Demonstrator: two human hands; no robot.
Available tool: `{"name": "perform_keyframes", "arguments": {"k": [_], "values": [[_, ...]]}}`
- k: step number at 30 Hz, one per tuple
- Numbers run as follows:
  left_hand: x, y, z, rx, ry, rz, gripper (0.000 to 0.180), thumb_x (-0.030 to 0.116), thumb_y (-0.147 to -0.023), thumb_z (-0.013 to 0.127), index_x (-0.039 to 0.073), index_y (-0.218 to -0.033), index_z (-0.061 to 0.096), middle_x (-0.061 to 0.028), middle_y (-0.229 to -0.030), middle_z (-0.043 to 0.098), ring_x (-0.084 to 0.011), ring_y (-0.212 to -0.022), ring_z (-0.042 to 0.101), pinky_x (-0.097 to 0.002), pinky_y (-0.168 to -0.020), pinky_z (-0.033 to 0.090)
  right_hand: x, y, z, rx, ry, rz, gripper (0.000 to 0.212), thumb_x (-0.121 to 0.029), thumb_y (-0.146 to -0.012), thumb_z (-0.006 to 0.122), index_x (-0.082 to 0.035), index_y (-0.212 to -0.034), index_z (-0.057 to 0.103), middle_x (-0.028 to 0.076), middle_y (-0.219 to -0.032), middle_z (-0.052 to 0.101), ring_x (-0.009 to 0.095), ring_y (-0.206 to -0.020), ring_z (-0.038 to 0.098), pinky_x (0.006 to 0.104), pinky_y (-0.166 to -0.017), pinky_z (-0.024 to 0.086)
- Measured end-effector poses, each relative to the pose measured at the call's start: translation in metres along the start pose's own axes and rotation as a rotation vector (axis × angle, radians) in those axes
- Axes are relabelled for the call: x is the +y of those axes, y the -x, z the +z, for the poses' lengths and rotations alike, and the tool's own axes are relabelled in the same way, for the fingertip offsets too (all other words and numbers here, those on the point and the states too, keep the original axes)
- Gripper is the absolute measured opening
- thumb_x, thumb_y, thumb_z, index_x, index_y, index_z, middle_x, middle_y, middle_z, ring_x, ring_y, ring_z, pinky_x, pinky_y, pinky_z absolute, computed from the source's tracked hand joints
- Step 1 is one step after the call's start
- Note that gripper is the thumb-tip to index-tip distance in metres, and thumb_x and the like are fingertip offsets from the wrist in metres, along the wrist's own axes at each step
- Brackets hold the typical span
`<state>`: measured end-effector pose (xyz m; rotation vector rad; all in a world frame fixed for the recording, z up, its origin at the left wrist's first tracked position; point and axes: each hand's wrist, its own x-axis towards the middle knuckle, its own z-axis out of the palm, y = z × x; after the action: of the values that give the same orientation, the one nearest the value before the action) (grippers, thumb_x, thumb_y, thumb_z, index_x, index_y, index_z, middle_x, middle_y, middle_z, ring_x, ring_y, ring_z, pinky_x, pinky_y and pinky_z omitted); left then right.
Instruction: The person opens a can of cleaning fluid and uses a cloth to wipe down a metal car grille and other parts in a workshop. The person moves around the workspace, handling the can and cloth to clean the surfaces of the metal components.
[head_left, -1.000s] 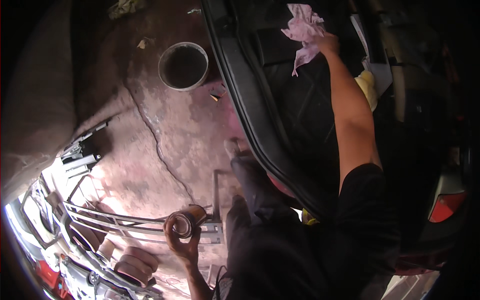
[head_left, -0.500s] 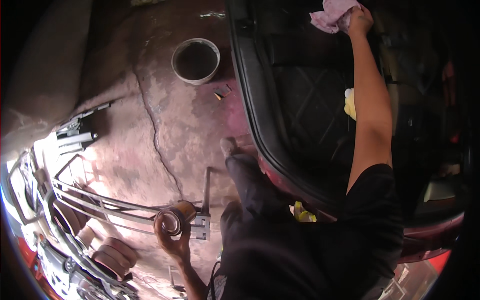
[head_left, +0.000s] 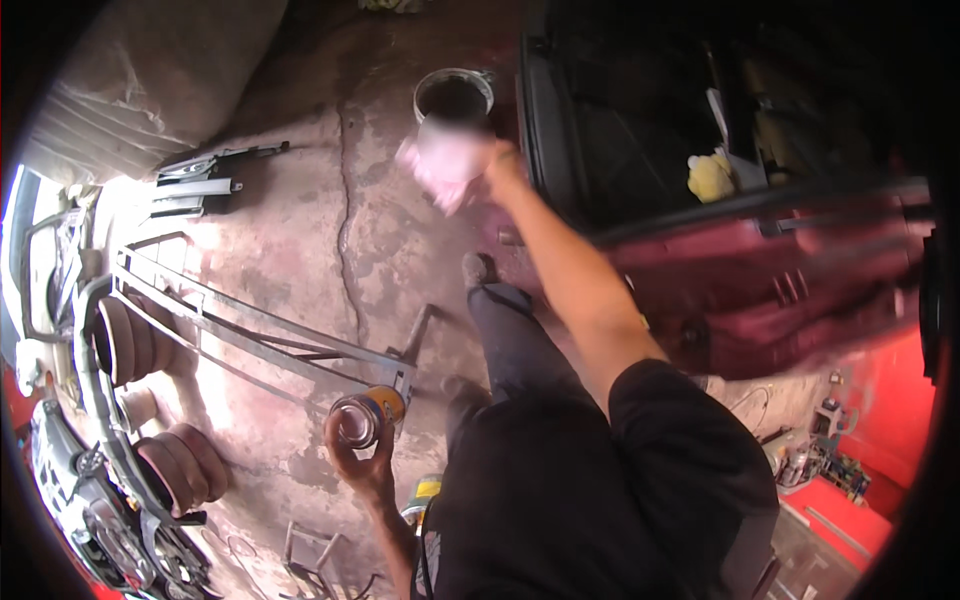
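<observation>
Cloth (head_left: 445, 172) hangs clenched in my right hand (head_left: 503, 168) near twelve o'clock; I see my left hand (head_left: 362, 468) curled around a can (head_left: 384, 404) near seven.

The right hand (head_left: 503, 166) has swung the pink cloth (head_left: 446, 174), now blurred, from over the car's dark interior (head_left: 640, 130) to above the floor (head_left: 390, 270), hiding the near edge of the bucket (head_left: 418, 98). The forearm (head_left: 560, 250) has uncovered the yellow bundle (head_left: 710, 178), and more dark red bodywork (head_left: 740, 290) shows.

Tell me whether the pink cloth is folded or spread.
Neither: the cloth is loosely bunched. Its uneven edges stick out beside the right hand, which grips it; motion blur hides finer creases.
</observation>
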<state>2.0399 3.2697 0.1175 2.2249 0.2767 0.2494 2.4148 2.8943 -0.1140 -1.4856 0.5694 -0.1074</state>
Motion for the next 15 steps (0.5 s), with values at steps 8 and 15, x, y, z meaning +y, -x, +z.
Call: {"name": "perform_keyframes", "arguments": {"k": [8, 15], "values": [[-0.025, 0.061, -0.033, -0.084, 0.082, -0.013, 0.078, 0.003, -0.071, 0.092, 0.002, -0.140, 0.056, -0.0139, -0.137, 0.060, -0.0277, -0.128, 0.057, -0.0406, -0.108, 0.048, 0.049, 0.089, -0.081, 0.005, -0.390, 0.174, 0.032, -0.024, -0.093, 0.060, 0.000, -0.109, 0.074, 0.012, -0.103, 0.073, 0.023, -0.092, 0.067, 0.0384, -0.085, 0.052], [-0.001, 0.005, 0.006, -0.163, 0.090, 0.010, 0.074, 0.007, -0.071, 0.093, 0.002, -0.136, 0.058, -0.0149, -0.132, 0.062, -0.0305, -0.122, 0.060, -0.0424, -0.103, 0.049, -0.065, 0.092, -0.096, 0.136, -0.265, -0.062, 0.035, -0.027, -0.103, 0.053, 0.000, -0.112, 0.072, 0.012, -0.106, 0.073, 0.023, -0.094, 0.071, 0.0355, -0.090, 0.058]]}}
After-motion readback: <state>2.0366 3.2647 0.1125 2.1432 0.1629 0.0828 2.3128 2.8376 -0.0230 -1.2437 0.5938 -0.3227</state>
